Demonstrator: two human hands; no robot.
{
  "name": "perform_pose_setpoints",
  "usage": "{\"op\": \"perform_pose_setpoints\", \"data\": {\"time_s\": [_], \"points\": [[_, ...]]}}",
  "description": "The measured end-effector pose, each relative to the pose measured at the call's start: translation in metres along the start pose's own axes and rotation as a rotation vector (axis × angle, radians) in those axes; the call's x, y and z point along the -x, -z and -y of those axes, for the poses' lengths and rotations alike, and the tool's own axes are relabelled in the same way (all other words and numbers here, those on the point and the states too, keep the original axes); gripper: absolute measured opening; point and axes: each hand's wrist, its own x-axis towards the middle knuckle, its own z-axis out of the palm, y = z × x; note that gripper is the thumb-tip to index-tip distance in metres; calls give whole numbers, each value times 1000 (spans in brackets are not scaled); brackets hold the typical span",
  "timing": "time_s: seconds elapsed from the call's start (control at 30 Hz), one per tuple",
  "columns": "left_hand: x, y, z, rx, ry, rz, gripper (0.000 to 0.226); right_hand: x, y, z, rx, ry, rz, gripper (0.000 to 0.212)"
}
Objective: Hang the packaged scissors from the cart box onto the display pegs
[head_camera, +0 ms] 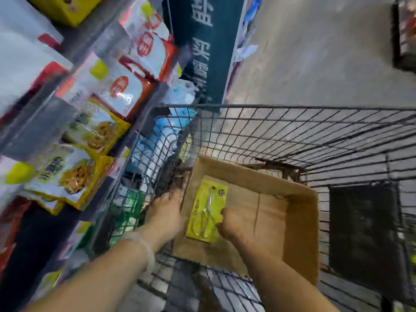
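Observation:
A yellow-green card with packaged scissors (208, 206) lies on the bottom of an open cardboard box (301, 217) inside a wire shopping cart (292, 131). My right hand (229, 226) is down in the box at the card's right edge, fingers curled against it with the thumb at its side. My left hand (165, 212) reaches over the box's left wall, fingers stretched forward along the outside of the box. No display pegs for scissors can be made out.
Shelves on the left carry hanging food packets (90, 129) close to the cart's left side. A dark green sign with white characters (204, 48) stands ahead. Grey concrete floor (315, 52) spreads to the right of the cart.

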Motion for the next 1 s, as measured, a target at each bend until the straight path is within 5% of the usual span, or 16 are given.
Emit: {"op": "perform_pose_setpoints", "data": {"time_s": [0.27, 0.5, 0.7, 0.83, 1.0], "points": [[-28, -30, 9, 123, 10, 34, 75, -65, -44, -2, -405, -318, 13, 66], [-27, -29, 17, 75, 24, 34, 78, -73, -44, -14, -497, -366, -25, 65], [-14, -13, -1, 74, -8, 15, 69, -39, -14, -38, -735, -249, -55, 40], [-6, -7, -17, 186, -39, 29, 78, -6, 12, -40, -1103, -63, -9, 32], [-4, 2, -35, 679, 38, -5, 74, 10, 40, -12, -1203, 192, 115, 19]]}}
